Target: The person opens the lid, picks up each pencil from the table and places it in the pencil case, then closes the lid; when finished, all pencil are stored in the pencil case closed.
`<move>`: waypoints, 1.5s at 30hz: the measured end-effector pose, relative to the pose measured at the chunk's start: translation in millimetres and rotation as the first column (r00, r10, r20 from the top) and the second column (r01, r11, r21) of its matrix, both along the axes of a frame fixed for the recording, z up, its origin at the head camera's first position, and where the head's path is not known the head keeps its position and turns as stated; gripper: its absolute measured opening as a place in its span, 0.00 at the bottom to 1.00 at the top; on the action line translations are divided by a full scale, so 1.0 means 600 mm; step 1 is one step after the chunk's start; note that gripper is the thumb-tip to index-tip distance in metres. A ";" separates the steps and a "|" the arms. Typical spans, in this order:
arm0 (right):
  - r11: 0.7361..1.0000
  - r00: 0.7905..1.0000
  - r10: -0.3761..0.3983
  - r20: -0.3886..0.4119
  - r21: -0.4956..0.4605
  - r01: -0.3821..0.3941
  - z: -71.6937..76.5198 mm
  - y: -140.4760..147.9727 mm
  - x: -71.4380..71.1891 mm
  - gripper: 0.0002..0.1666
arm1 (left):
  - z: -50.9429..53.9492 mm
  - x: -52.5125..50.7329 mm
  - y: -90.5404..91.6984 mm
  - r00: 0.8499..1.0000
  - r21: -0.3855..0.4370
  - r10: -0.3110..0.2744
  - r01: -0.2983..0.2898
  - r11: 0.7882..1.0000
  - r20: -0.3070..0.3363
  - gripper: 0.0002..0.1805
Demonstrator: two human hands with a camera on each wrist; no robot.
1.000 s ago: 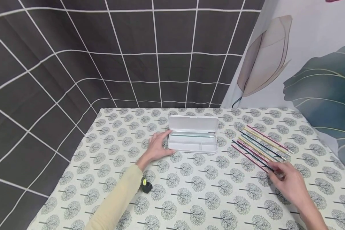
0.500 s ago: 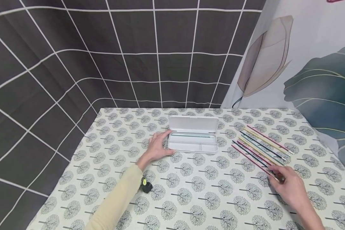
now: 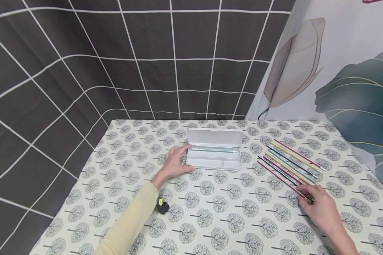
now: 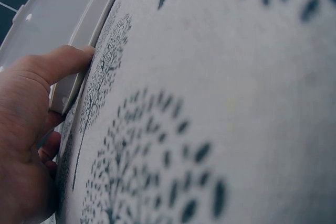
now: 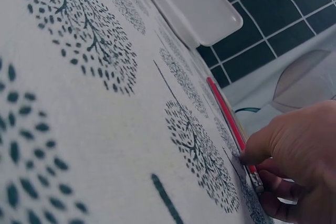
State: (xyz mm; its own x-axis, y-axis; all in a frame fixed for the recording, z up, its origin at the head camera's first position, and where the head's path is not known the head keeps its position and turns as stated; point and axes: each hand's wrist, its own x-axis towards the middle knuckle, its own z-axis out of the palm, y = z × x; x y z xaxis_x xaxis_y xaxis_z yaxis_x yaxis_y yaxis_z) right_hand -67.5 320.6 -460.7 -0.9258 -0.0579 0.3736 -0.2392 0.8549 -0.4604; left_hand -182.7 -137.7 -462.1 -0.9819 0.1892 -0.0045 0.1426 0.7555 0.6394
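Observation:
A white pencil case [image 3: 207, 163] lies with its lid raised at the table's middle; a few slim pencils [image 3: 214, 150], at least one teal, rest in its back compartment. My left hand [image 3: 173, 163] grips the case's left end, thumb at the front edge and index finger toward the back corner. On the right lies a loose row of red, yellow, teal and dark pencils [image 3: 290, 161]. My right hand [image 3: 320, 207] pinches the eraser end of the nearest red pencil [image 5: 227, 113] between thumb and fingers. That pencil's far end still lies beside the others.
A cream tablecloth [image 3: 207, 212] printed with trees covers the table. A small black device [image 3: 162, 205] with a yellow mark is by the left sleeve. Dark gridded cloth [image 3: 194, 74] hangs behind, and a leaf-patterned curtain [image 3: 306, 71] stands at the right.
My right hand has shifted slightly toward the front from the dark pencil and its fingers have closed on the red pencil's end. The left hand and the case have stayed put.

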 end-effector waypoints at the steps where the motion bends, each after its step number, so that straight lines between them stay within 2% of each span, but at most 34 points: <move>1: 1.000 1.000 -0.001 0.001 0.007 0.001 0.000 0.000 0.000 0.21 | 0.000 0.000 0.000 1.000 0.002 0.000 0.000 1.000 0.000 0.55; 11: 0.999 0.997 0.001 0.075 0.046 -0.004 0.010 -0.002 -0.003 0.18 | 0.003 -0.001 0.001 1.000 0.015 0.000 0.000 1.000 0.005 0.55; 28: 0.999 0.996 0.005 0.090 0.044 -0.009 0.010 -0.004 -0.008 0.16 | 0.004 -0.004 0.002 1.000 -0.005 0.004 -0.004 1.000 0.006 0.55; 39: 0.996 0.996 0.085 -0.011 0.012 -0.085 0.019 -0.006 -0.020 0.19 | -0.001 -0.002 -0.001 1.000 0.004 0.017 -0.017 1.000 0.021 0.55; 45: 0.995 0.995 0.098 -0.028 0.014 -0.098 0.030 -0.011 -0.030 0.18 | -0.001 -0.002 0.000 0.999 0.005 0.020 -0.021 1.000 0.025 0.55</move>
